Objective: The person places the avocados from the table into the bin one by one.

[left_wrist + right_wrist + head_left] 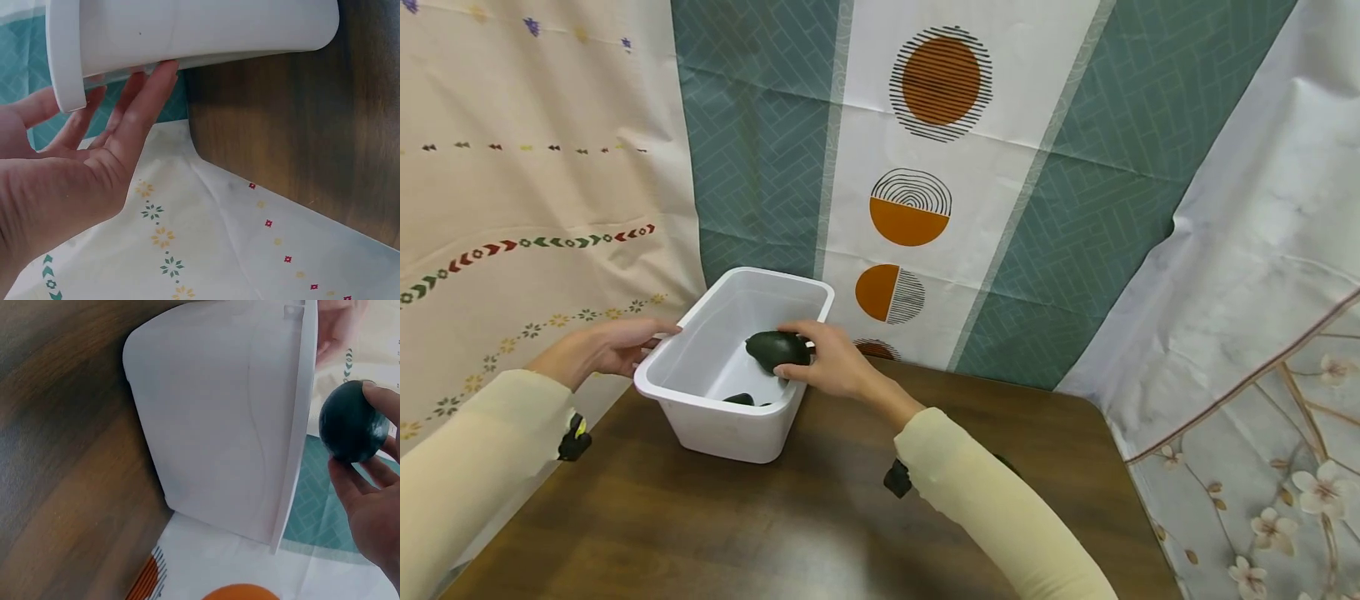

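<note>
A dark green avocado is held in my right hand over the inside of a white plastic bin. In the right wrist view, the thumb and fingers of that hand pinch the avocado just beyond the rim. My left hand touches the bin's left side at the rim. The left wrist view shows its fingers fairly straight, under the rim and against the outer wall. Farther down in the bin lies another dark green piece, partly hidden by the front wall.
The bin stands on a brown wooden table near its back left corner. A dark green object peeks out behind my right sleeve, mostly hidden. Patterned cloths hang behind and on both sides of the table.
</note>
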`<state>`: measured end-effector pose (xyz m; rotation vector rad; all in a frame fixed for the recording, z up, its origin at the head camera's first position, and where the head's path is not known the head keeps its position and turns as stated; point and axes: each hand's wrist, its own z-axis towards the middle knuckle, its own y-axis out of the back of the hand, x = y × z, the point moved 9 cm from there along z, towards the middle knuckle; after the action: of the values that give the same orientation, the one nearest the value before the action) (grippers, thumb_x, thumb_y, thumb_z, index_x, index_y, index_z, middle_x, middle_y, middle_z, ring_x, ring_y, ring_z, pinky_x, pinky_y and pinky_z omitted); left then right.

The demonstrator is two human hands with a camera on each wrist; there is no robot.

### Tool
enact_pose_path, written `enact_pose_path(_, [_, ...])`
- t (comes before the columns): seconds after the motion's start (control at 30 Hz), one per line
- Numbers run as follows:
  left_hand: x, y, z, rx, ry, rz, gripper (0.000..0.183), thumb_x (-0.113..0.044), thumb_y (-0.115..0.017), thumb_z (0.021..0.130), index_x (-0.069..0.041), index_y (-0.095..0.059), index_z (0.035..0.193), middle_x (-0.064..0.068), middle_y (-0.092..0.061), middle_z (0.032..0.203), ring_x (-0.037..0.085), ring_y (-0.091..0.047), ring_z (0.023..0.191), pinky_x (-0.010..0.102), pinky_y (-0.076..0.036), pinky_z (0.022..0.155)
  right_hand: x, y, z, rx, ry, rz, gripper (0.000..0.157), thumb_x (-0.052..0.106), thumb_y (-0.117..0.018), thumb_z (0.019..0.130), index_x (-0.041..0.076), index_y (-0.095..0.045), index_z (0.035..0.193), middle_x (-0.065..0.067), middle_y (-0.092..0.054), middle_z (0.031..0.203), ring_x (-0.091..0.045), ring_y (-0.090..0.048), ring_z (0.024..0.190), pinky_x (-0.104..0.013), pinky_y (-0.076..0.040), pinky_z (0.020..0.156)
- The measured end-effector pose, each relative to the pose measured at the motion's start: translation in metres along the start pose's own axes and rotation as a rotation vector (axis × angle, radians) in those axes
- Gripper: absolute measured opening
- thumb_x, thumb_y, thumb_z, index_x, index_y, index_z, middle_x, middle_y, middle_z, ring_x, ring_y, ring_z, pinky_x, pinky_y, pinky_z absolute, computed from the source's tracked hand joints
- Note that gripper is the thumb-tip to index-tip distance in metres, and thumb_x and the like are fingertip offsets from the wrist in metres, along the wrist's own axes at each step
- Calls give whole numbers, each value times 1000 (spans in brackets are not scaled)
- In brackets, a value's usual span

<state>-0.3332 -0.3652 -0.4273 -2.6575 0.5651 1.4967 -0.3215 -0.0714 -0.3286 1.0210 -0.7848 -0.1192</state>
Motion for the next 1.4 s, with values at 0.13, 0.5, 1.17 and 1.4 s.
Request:
enact_pose_path(0.13, [-1,0,0,7,3,-12,51,-37,-40,113,2,-35,145,9,-63,122,26,-66,109,49,-56,94,2,1,2,-34,-8,42,61,31,-85,92,12,-62,145,-1,-66,139,-15,-64,119,-31,-53,102])
enact_pose_path(0.5, [-2,2,-2,-2,-9,-4,47,-34,-38,113,3,-36,142,7,-63,119,25,-66,108,49,-56,94,-8,-5,1,-79,-147,299,59,34,-85,92,18,-63,144,4,-66,137,-16,-65,120,-30,-53,99])
enact_pose_path(1.17, [1,0,3,-44,-15,9,49,-32,-39,113,7,-36,142,10,-63,118,25,-67,105,50,-57,93,-32,-17,-1,-238,-381,1068,44,15,-78,98,9,-63,139,-9,-64,129,-25,-67,113,-42,-56,101])
enact_pose_path(1.4, [0,0,3,-40,-17,-2,49,-32,-40,113,7,-35,143,10,-63,118,25,-67,105,49,-57,93,-39,-20,0,-282,-429,1249,37,12,-75,100,3,-62,133,-15,-65,129,-28,-68,113,-45,-56,100])
